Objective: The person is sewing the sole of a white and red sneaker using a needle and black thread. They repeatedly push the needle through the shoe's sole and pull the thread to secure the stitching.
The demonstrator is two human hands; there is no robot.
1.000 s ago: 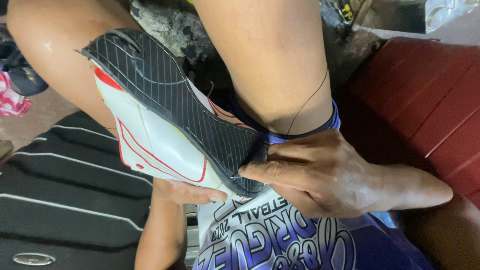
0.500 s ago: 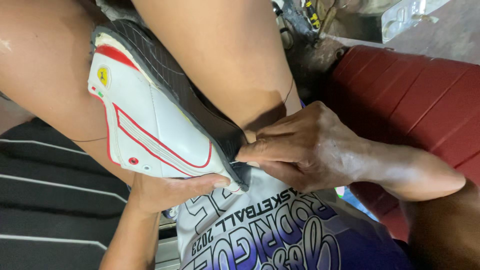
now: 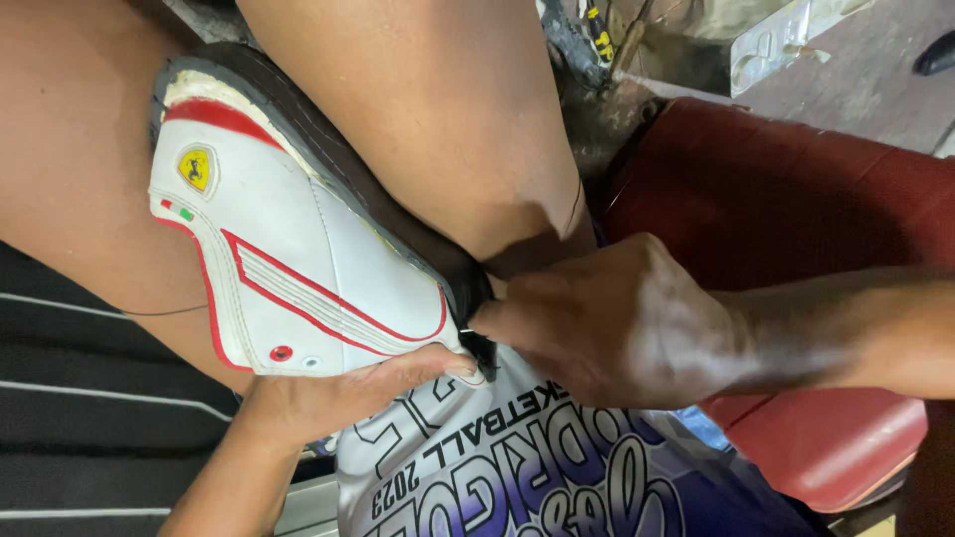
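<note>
A white sneaker [image 3: 298, 268] with red stripes and a black sole is wedged on its side between my two bare knees. My left hand [image 3: 328, 398] cups the shoe from below, thumb pressed on the white upper near the toe. My right hand [image 3: 617, 328] reaches in from the right and its fingertips pinch at the black sole edge by the toe, where something thin and small shows; I cannot tell what it is. A thin thread [image 3: 164, 313] trails left across my leg from behind the shoe.
A red cushioned seat [image 3: 796, 219] lies to the right under my right arm. Purple and white printed shorts [image 3: 517, 477] cover my lap below the shoe. A black striped mat [image 3: 90, 428] fills the lower left. Metal scraps and tools [image 3: 617, 40] sit on the ground above.
The shoe has turned so its white side faces up more and the sole is mostly hidden. My right hand has moved in closer to the toe edge. The view has shifted down and left.
</note>
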